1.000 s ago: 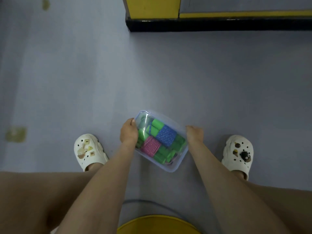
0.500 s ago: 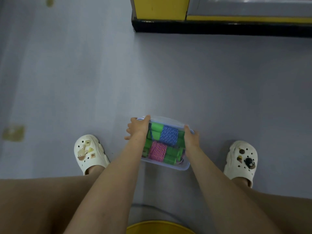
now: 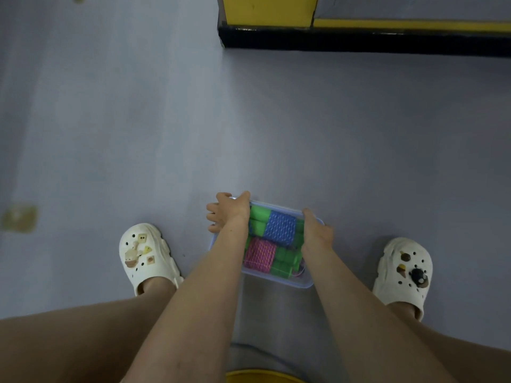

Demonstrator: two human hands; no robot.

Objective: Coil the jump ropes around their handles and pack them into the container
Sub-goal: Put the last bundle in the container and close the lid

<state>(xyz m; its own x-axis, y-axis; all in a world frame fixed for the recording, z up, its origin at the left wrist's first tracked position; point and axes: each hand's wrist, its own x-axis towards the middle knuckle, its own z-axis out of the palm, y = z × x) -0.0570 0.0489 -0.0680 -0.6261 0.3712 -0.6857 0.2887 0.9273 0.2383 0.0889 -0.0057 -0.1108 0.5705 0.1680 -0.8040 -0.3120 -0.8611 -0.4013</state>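
Clear container [image 3: 282, 280] gripped between left hand [image 3: 228, 212], right hand [image 3: 316, 232].

grey floor [image 3: 110, 134] carries: clear container [image 3: 282, 281] near centre; left clog [image 3: 143, 258] and right clog [image 3: 403, 269] flanking it; yellow-black plinth [image 3: 359, 40] far right.

The container [image 3: 276, 281] sits on the floor [image 3: 138, 134] at lower centre of the frame, between the left shoe [image 3: 146, 258] and the right shoe [image 3: 403, 269]. Two coiled jump ropes lie inside: the far bundle [image 3: 279, 227] above, the near bundle [image 3: 260, 254] below and to its left. The left grip [image 3: 228, 211] is on the container's left end, the right grip [image 3: 316, 233] on its right end. A raised base [image 3: 359, 42] occupies the upper right.
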